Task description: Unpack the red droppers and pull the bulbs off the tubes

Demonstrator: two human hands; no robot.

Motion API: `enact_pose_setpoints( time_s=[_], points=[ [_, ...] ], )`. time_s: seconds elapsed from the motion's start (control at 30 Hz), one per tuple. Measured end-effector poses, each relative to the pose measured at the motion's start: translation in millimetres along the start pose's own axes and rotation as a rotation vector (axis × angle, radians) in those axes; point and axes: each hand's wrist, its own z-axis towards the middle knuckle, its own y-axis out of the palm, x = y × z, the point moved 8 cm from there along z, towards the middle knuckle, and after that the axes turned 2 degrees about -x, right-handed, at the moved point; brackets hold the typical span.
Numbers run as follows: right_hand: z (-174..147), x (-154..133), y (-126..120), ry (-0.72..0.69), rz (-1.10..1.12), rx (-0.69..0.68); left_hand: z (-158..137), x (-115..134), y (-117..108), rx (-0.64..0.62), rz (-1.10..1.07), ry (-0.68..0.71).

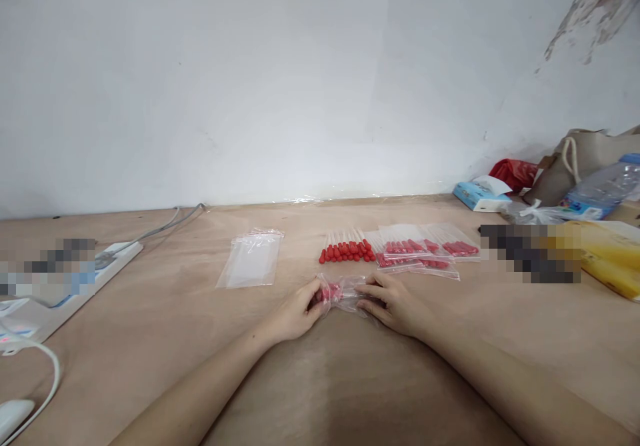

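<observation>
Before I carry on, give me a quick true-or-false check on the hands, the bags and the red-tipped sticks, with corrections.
1. The left hand and right hand are on the same clear bag. True.
2. A tissue pack sits at the right, near the wall. True.
3. The loose red-tipped sticks have their red ends toward the wall. False: the red ends face the person.
4. The filled bags overlap one another. True.
5. The filled bags lie left of the loose sticks. False: they lie to the right; the flat bags lie on the left.
</observation>
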Motion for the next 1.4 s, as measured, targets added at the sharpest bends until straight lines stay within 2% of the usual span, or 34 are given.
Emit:
enact_pose_setpoints(
  time_s=[0.23, 0.4, 0.6, 0.73, 0.87, 1.0, 1.1, 1.17, 1.27, 1.33, 1.4],
  points=[
    [0, 2, 4, 0.014, -0.042, 0.008, 6, -21, -7, -0.029, -0.278, 0.012],
    [0, 4, 5, 0.058, -0.068, -0.003, 6, -22, -9, -0.034, -0.333, 0.004],
    [1, 5, 6, 0.039, -0.063, -0.041, 6, -10, -16, 0.129, -0.255, 0.111],
    [0, 10, 2, 0.026, -0.075, -0.067, 8, -24, -27, 0.257, -0.220, 0.075],
    [-5, 22, -7, 0.030, -0.093, -0.058, 7, -51, -55, 0.282, -0.243, -0.064],
    [-9, 25, -13, 0.005, -0.071, -0.060, -6, -62, -105, 0.287, -0.224, -0.079],
    [-7, 20, -15, -0.029, -0.073, -0.058, -21, -66, -145, 0.451, -0.145, -0.122],
    [-6, 15, -17, -0.065, -0.058, -0.047, -25, -67, -155, 0.551, -0.099, -0.144],
    [-5, 12, -18, -0.090, -0.006, -0.041, -16, -63, -139, 0.620, 0.011, -0.115],
    [-5, 14, -17, -0.082, 0.016, -0.035, -3, -49, -117, 0.642, 0.259, 0.003],
    [-6, 16, -16, -0.074, 0.023, -0.029, 17, -41, -86, 0.515, 0.434, 0.093]
  ],
)
